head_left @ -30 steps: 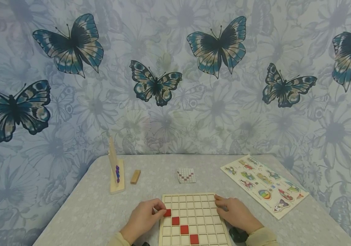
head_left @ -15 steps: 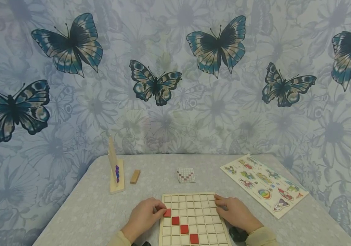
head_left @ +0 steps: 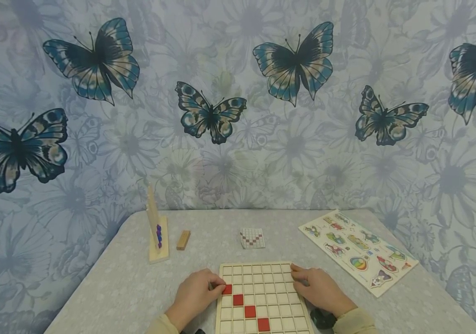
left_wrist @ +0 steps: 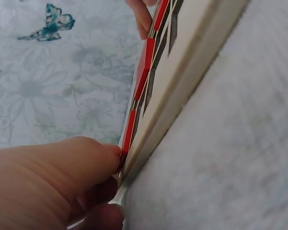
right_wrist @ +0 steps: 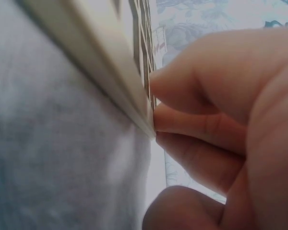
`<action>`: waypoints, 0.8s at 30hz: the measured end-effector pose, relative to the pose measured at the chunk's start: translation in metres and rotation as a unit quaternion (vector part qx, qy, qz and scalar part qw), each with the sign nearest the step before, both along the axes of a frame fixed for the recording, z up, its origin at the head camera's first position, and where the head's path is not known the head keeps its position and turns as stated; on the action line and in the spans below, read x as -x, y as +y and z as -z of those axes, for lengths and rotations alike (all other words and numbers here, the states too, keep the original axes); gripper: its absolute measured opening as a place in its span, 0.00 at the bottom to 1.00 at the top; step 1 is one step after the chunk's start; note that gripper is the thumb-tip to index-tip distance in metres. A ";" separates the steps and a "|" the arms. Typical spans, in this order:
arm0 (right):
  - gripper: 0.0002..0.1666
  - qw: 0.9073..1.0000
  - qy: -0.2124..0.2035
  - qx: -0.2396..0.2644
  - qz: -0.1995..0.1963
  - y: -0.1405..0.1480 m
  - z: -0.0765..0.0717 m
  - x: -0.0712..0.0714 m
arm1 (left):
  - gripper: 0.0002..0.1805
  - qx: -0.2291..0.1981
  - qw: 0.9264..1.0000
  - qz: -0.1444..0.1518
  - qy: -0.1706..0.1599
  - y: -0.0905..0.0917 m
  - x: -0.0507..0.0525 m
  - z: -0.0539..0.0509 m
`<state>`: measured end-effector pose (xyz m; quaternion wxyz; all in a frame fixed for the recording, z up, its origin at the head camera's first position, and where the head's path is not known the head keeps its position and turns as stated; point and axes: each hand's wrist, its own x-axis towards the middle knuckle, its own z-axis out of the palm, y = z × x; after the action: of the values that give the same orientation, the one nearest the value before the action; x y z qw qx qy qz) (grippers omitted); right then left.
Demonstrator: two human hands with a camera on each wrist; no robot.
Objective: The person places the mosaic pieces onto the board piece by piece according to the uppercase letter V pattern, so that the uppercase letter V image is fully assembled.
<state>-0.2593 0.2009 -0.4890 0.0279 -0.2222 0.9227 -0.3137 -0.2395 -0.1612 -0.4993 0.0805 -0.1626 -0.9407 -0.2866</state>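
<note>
A pale wooden grid board [head_left: 279, 297] lies at the table's front, with red square tiles running diagonally down its left half. At the left edge, my left hand [head_left: 196, 290] has thumb and forefinger curled at the uppermost red tile [head_left: 228, 289], pinching it in its cell. The left wrist view shows the fingertips [left_wrist: 113, 155] against this tile's end, beside the board's rim. My right hand [head_left: 319, 288] grips the board's right edge near the far corner. In the right wrist view its fingertips [right_wrist: 165, 117] touch the rim and the grid.
Behind the board lies a small pattern card [head_left: 253, 238]. To the left are a small wooden block [head_left: 183, 240] and an upright wooden stand [head_left: 153, 222] with purple-blue beads. A picture puzzle board [head_left: 359, 250] lies right. A patterned cloth wall [head_left: 238, 176] rises behind the table.
Both hands stay in place. The uppermost red tile looked lighter half a second ago and is darker now, like the others; its tilt may have changed slightly.
</note>
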 end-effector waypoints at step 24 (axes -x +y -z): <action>0.24 1.000 0.000 -0.016 0.003 0.001 0.001 0.001 | 0.09 0.027 0.987 -0.156 0.018 -0.034 -0.005 -0.026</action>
<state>-0.2602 0.2014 -0.4897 0.0306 -0.2188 0.9283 -0.2990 -0.2349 -0.1953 -0.4736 0.1364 -0.0213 -0.9603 -0.2425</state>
